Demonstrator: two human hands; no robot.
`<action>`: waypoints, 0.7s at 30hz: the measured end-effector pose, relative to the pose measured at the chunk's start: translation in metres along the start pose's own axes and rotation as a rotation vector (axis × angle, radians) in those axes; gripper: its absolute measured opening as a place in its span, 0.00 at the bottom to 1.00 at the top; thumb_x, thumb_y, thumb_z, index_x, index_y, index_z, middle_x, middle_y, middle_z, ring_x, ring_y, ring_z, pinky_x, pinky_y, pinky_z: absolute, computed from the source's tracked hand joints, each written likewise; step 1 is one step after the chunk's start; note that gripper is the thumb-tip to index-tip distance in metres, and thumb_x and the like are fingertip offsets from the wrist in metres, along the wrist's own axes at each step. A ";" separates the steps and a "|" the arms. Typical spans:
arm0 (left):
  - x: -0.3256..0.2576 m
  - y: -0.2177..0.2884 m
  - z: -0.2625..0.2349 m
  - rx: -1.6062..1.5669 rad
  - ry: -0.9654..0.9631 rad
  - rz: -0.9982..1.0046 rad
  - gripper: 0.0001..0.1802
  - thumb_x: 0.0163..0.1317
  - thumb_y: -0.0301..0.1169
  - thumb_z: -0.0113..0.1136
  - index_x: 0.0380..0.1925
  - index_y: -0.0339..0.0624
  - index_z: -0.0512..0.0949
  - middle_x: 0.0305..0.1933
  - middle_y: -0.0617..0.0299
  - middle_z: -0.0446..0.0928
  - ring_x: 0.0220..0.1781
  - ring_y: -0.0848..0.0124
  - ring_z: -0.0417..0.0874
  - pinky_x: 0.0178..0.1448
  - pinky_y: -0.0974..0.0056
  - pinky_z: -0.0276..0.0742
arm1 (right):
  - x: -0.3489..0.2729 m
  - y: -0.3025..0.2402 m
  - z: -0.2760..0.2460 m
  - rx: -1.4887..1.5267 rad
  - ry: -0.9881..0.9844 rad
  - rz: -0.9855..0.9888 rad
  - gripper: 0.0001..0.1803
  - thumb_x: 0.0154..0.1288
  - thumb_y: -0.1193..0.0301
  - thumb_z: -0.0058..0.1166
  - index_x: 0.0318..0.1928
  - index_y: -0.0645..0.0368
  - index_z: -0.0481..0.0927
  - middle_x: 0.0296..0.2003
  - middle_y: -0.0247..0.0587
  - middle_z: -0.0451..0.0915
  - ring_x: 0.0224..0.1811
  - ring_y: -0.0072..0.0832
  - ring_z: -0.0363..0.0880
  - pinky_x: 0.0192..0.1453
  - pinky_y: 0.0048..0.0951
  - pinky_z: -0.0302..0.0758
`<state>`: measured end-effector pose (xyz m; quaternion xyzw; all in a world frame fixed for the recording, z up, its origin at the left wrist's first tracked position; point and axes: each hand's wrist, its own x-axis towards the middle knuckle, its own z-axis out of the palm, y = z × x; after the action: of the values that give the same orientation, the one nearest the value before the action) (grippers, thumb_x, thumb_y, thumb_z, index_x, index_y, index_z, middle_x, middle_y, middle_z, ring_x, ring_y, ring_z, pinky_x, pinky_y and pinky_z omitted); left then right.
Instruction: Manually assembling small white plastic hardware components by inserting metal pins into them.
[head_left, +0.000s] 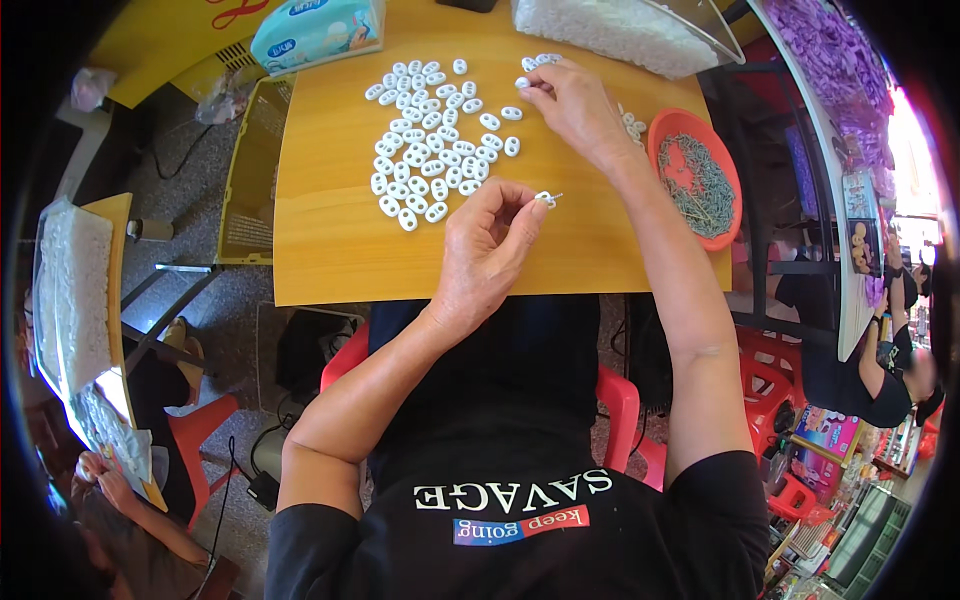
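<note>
Near the table's front edge, my left hand point(485, 240) is closed in a pinch on a small white oval piece point(544, 197) with a thin metal screw poking out to the right. Farther back, my right hand point(580, 105) has its thumb and fingertips pinched on another white two-hole piece point(523, 83). Just beyond those fingers lie a few more white pieces point(543, 59), partly hidden by the hand. Left of both hands spreads a loose heap of white oval two-hole pieces point(418, 140). An orange-red basin point(735, 170) holding many metal screws point(700, 185) stands right of my right forearm.
Some small pale pieces point(632, 125) lie between my right wrist and the basin. At the back of the wooden table point(340, 250) are a tissue pack point(318, 35) and a clear box of white pieces point(620, 35). Other people work at far left and right.
</note>
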<state>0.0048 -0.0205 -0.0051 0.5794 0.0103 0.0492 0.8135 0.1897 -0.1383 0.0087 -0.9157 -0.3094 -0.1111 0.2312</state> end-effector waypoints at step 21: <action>0.006 -0.003 -0.001 -0.130 -0.017 0.178 0.04 0.69 0.23 0.55 0.41 0.35 0.73 0.57 0.55 0.74 0.55 0.75 0.74 0.59 0.70 0.70 | -0.096 -0.055 -0.047 0.999 -0.240 0.415 0.16 0.72 0.62 0.54 0.46 0.62 0.82 0.27 0.27 0.77 0.24 0.11 0.71 0.26 0.16 0.69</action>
<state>0.0111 -0.0197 -0.0084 0.5244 -0.0514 0.1168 0.8419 0.0776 -0.1721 0.0357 -0.7427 -0.1617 0.2019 0.6177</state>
